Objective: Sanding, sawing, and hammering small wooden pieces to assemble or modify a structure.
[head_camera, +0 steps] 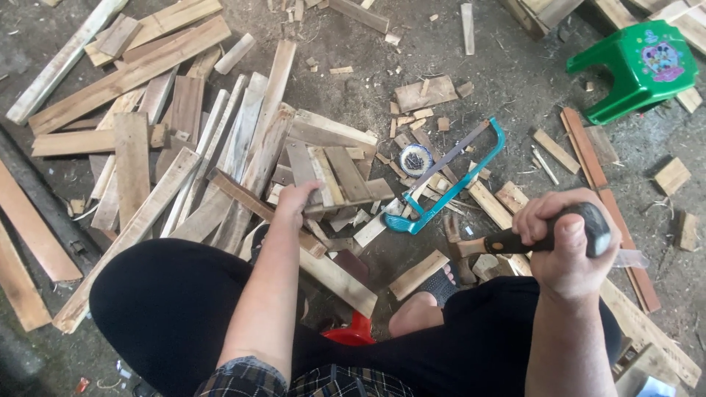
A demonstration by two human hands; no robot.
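A dirt floor (515, 81) littered with rough pale offcuts and splinters lay below the seated person. The left hand (294, 200) gripped a thin weathered wooden slat (254, 197) on the plank heap (220, 147); the right hand (566, 239) was clenched round a black rubber-handled hammer (526, 239), raised beside the knee. The step looked like steadying stock for striking. Between the hands lay a teal-framed hacksaw (448, 187); beyond the right one, a green plastic stool (636, 70).
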